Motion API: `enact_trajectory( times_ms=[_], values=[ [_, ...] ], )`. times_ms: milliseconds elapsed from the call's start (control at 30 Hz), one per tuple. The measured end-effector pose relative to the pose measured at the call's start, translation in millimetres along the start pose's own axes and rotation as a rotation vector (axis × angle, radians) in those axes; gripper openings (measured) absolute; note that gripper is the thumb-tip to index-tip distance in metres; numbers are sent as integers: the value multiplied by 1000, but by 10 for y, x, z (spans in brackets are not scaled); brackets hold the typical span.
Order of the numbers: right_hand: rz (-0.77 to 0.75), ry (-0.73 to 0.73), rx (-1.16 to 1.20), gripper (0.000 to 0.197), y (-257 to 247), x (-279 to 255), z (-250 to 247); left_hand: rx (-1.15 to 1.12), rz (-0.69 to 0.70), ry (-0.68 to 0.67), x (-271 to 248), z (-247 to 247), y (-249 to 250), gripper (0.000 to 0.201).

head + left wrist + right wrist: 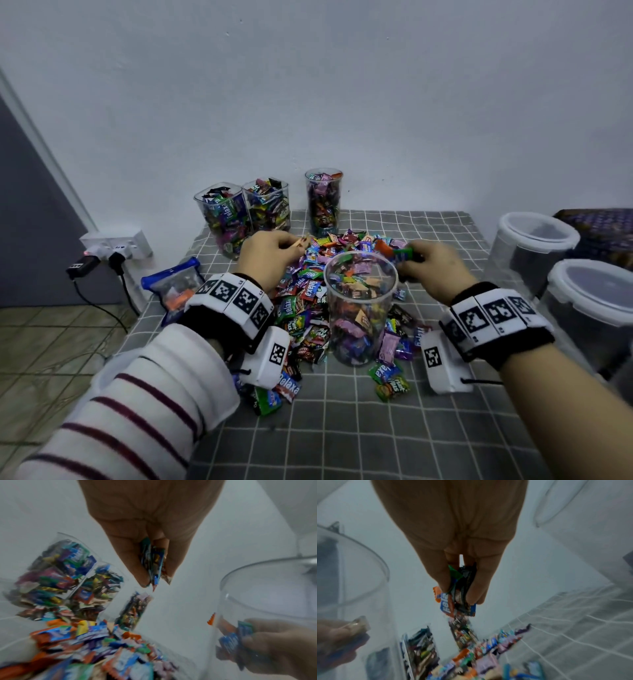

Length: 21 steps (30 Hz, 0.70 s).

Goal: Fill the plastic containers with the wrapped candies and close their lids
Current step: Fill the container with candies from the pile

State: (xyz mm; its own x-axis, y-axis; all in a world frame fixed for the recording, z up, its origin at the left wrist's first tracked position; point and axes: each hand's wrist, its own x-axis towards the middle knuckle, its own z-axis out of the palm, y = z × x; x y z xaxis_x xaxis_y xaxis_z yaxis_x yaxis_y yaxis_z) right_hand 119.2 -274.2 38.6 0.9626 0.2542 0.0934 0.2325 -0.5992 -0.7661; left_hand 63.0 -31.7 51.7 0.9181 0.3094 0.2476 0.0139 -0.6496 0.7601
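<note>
A clear round container (359, 308), about three-quarters full of wrapped candies, stands open in the middle of the checked cloth. A heap of loose candies (308, 284) lies behind and to its left. My left hand (274, 253) hovers over the heap and pinches several candies (154, 563). My right hand (431, 267) is at the container's right rim and pinches a small bunch of candies (458, 596). Through the clear wall (257, 601) the right hand shows in the left wrist view. No lids are on the candy containers.
Three clear filled containers (226, 216) (270, 205) (323, 198) stand at the back by the wall. Two large lidded tubs (534, 246) (592, 301) sit at the right. A blue zip bag (174, 287) lies at the left edge; a power strip (116, 246) is beyond it.
</note>
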Motion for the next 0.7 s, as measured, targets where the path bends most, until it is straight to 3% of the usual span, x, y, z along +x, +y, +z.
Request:
enact_trajectory(
  times_ms=[200,367,500,700],
  values=[
    [-183,178,157,2,-387,-197,-203,-200,67,48,-47,-49,233,10],
    [-215,91,322,18,-593,-332,-226,-276,60,42,-67,-41,284,11],
    [-227,9,311,17,-672,-413,-168,-325,64,27,-94,-25,303,13],
    [-283,-7,57,11,-708,-490,-86,-387,70,22,-120,-23,352,13]
  ],
)
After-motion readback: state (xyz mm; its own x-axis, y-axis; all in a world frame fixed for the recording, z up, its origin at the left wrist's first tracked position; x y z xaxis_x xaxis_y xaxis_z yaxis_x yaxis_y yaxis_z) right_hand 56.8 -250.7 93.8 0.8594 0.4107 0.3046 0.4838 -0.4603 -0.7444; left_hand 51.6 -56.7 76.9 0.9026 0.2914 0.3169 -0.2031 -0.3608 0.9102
